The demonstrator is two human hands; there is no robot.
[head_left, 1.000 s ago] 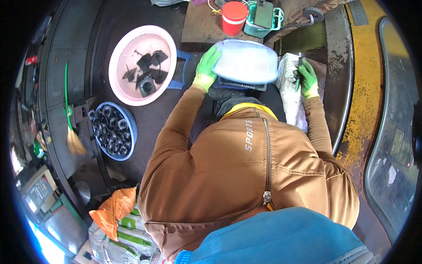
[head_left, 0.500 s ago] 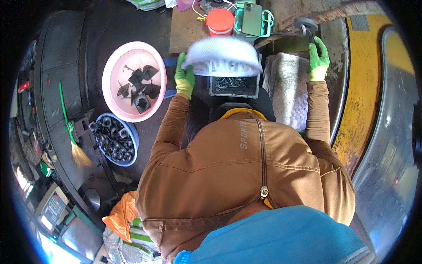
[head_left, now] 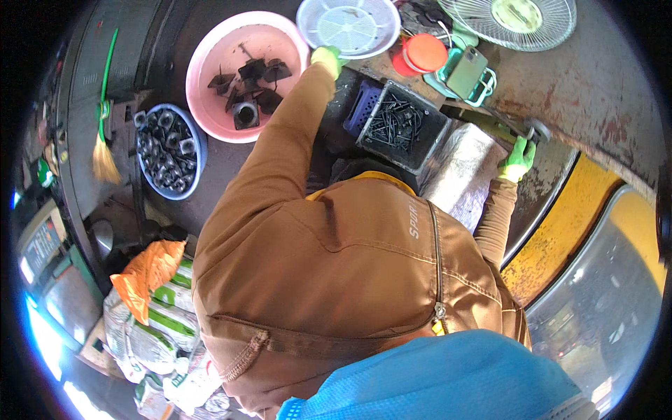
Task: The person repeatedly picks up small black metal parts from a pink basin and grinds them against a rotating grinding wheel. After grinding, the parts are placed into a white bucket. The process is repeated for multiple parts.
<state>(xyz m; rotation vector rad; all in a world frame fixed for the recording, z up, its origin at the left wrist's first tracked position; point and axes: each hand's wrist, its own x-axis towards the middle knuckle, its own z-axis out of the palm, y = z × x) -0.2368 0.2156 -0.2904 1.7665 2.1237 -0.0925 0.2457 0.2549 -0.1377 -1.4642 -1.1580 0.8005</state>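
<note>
My left hand [head_left: 329,59], in a green and yellow glove, grips the near rim of a shallow white plastic basket [head_left: 348,26]. A few small dark bits lie in the basket, held beyond the pink basin's right edge. To the right, my gloved right hand [head_left: 516,161] is closed around the dark handle of a tool with a round grey head [head_left: 537,131]. Part of that handle is hidden by the fingers. Between my arms a dark bin [head_left: 437,145] holds many long dark screws or bolts [head_left: 396,124].
A pink basin [head_left: 199,66] holds several black plate-like parts; a blue basin [head_left: 202,150] is heaped with black parts. A red-lidded tub [head_left: 424,53], a phone [head_left: 467,72] and a fan [head_left: 539,28] are on the bench. A foil-like sheet [head_left: 465,168] lies beside the bin.
The white basket has moved away from over the bin, to the far left, with my left hand. My view has turned, and the bin of screws is now uncovered. My right hand stays at the handle.
</note>
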